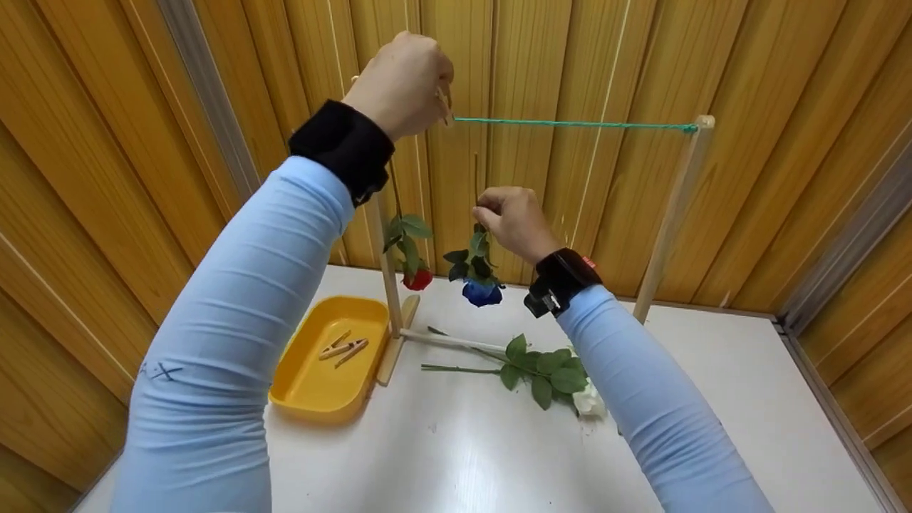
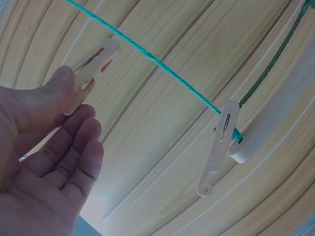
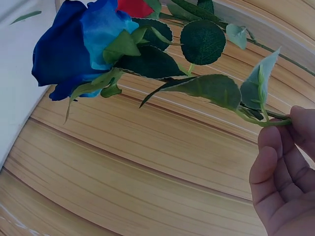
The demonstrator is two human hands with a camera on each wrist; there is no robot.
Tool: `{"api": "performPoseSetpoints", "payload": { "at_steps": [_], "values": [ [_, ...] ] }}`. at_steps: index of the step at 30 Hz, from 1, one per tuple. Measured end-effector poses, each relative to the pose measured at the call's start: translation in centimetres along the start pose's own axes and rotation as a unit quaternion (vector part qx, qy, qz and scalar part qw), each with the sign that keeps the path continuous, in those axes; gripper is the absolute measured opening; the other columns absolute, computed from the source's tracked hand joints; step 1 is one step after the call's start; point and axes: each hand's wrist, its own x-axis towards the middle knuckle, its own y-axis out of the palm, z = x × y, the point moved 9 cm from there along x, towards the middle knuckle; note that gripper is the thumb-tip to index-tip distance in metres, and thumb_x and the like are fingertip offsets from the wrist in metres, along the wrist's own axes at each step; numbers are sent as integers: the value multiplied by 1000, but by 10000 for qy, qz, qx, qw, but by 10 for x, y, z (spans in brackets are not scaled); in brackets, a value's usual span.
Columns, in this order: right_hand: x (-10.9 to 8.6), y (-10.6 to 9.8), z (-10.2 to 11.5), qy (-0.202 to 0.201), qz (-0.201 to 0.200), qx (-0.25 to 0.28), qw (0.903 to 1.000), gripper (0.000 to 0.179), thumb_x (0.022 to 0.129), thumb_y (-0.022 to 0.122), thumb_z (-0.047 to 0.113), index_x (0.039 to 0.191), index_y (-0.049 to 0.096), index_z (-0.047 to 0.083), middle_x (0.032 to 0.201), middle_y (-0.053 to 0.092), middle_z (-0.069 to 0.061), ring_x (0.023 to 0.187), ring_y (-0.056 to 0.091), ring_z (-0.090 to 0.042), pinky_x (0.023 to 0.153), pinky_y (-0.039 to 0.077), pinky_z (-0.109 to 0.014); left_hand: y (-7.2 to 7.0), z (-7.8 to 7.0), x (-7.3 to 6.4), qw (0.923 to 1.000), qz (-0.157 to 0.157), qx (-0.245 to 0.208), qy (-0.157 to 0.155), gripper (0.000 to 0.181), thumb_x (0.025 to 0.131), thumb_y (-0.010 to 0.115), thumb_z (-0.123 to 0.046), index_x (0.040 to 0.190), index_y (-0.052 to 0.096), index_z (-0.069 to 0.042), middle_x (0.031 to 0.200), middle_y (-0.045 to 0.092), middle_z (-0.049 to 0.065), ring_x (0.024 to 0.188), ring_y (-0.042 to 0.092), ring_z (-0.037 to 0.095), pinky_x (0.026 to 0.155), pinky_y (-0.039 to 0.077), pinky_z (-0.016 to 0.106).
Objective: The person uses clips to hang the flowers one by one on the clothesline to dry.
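In the left wrist view, my left hand (image 2: 54, 132) pinches a wooden clothespin (image 2: 84, 77) between thumb and fingers, beside the green cord (image 2: 162, 66). My right hand (image 1: 520, 222) holds the stem of a blue rose (image 1: 482, 292) below the cord, bloom hanging down. The right wrist view shows thumb and fingertips pinching that stem just past its leaves. To the left hangs a red rose (image 1: 417, 278), also bloom down. Another clothespin (image 2: 220, 147) is clipped on the cord near the post's end.
A wooden rack, its right post (image 1: 670, 224) standing on the white table (image 1: 456, 456), carries the cord. At left, a yellow tray (image 1: 313, 412) contains several clothespins (image 1: 344, 349). A white rose (image 1: 588, 400) with leafy stems lies under the rack. Wood-patterned panels (image 1: 527, 64) rise behind.
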Motion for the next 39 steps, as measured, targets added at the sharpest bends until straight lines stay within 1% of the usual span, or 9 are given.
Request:
{"api": "performPoseSetpoints", "payload": {
  "at_steps": [3, 7, 9, 11, 14, 18, 23, 32, 39],
  "values": [
    [7, 3, 2, 85, 39, 37, 9999, 14, 100, 66, 4, 96, 75, -5, 94, 73, -19, 82, 66, -27, 79, 60, -38, 2, 6, 7, 9999, 23, -2, -132, 24, 91, 58, 13, 99, 79, 3, 110, 76, 16, 96, 68, 24, 83, 56, 35],
    [14, 5, 5, 185, 16, 26, 9998, 15, 101, 65, 4, 97, 75, -5, 94, 73, -19, 80, 65, -26, 77, 59, -35, 6, 16, 14, 9996, 10, -42, -271, 32, 87, 51, 15, 94, 79, 2, 106, 77, 13, 85, 60, 18, 72, 48, 29],
    [18, 4, 6, 197, -29, -17, 9998, 15, 101, 65, 5, 96, 76, -5, 94, 72, -18, 79, 64, -25, 75, 58, -34, 8, 21, 18, 9991, 31, -156, -383, 30, 88, 54, 14, 98, 80, 1, 109, 77, 12, 88, 61, 19, 74, 49, 29],
    [21, 2, 7, 213, -91, -52, 9997, 16, 101, 65, 5, 96, 76, -4, 94, 73, -18, 78, 64, -25, 74, 58, -34, 9, 26, 21, 9981, 52, -290, -534, 28, 91, 58, 12, 106, 80, 1, 115, 75, 13, 98, 66, 21, 82, 54, 31],
    [24, 0, 7, 284, -161, -99, 9994, 17, 102, 64, 6, 96, 76, -4, 94, 74, -18, 78, 64, -24, 74, 58, -34, 10, 32, 26, 9962, 33, -434, -753, 25, 93, 64, 8, 113, 78, 1, 121, 73, 15, 109, 67, 25, 91, 55, 36],
    [28, 1, 5, 456, -158, -128, 9988, 18, 102, 64, 8, 96, 76, -3, 94, 74, -17, 78, 62, -22, 72, 56, -32, 15, 38, 32, 9947, -48, -469, -910, 23, 94, 65, 6, 113, 78, 2, 121, 73, 15, 110, 67, 27, 92, 56, 37],
    [38, 4, 5, 560, -266, 21, 9981, 19, 103, 62, 11, 100, 77, -1, 94, 73, -14, 79, 60, -20, 71, 52, -29, 18, 44, 38, 9931, -289, -387, -1070, 24, 91, 65, 6, 110, 79, 2, 119, 73, 18, 113, 66, 33, 95, 56, 39],
    [48, 8, 7, 676, -366, -22, 9970, 20, 103, 64, 12, 98, 77, -1, 94, 74, -15, 79, 62, -19, 70, 49, -28, 33, 50, 37, 9873, -181, -662, -1435, 20, 91, 74, 0, 110, 80, -1, 114, 76, 12, 104, 70, 25, 90, 58, 34],
    [54, 4, 6, 760, -295, -51, 9967, 20, 103, 64, 13, 106, 78, 0, 101, 76, -15, 88, 68, -23, 78, 56, -33, 39, 53, 34, 9828, -72, -892, -1616, 22, 90, 78, -4, 113, 80, -3, 116, 76, 10, 106, 71, 22, 91, 57, 30]
  ]
}}
